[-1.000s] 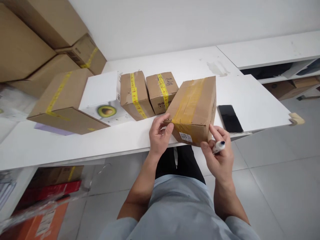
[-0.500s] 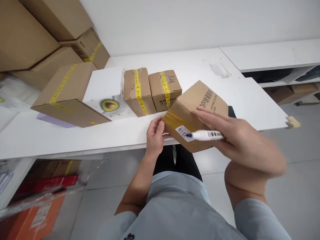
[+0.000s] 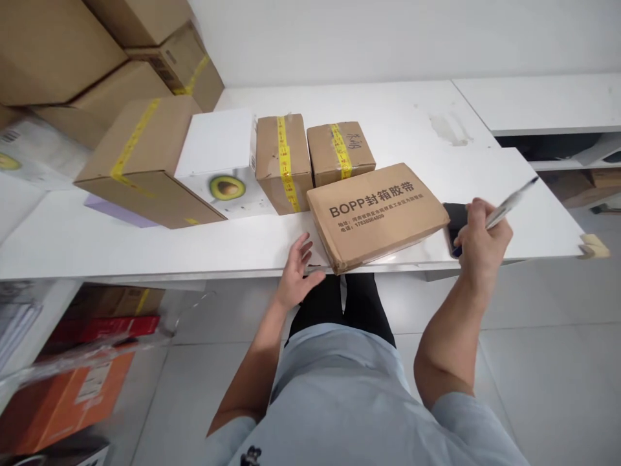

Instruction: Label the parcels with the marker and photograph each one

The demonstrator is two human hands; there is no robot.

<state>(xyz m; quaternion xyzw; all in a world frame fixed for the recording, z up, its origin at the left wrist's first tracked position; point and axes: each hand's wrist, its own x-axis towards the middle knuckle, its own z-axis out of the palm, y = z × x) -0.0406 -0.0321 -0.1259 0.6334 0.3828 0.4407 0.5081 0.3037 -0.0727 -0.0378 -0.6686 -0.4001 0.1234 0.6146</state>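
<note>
A flat brown cardboard box [image 3: 383, 223] printed "BOPP" with Chinese characters lies at the front of the white table, its near left corner by the edge. My left hand [image 3: 297, 275] is just left of that corner, fingers spread and holding nothing. Beyond the box's right end, my right hand [image 3: 485, 236] grips a white marker pen [image 3: 509, 206], whose dark tip points up and to the right. Beside these fingers lies a flat black object [image 3: 456, 219], partly covered by the hand. A small blue bit shows under the fingertips; I cannot tell whether it is a pen cap.
Behind the flat box stand two small taped cartons [image 3: 284, 162], a white avocado-print box [image 3: 216, 155] and a larger taped carton [image 3: 140, 155]. More cartons [image 3: 58, 52] are stacked at the back left. Below the table are shelves with an orange box [image 3: 68, 404].
The flat box has gone from tilted in my hands to lying on the table, printed face up. My left hand has let go. My right hand has moved right with the marker pen.
</note>
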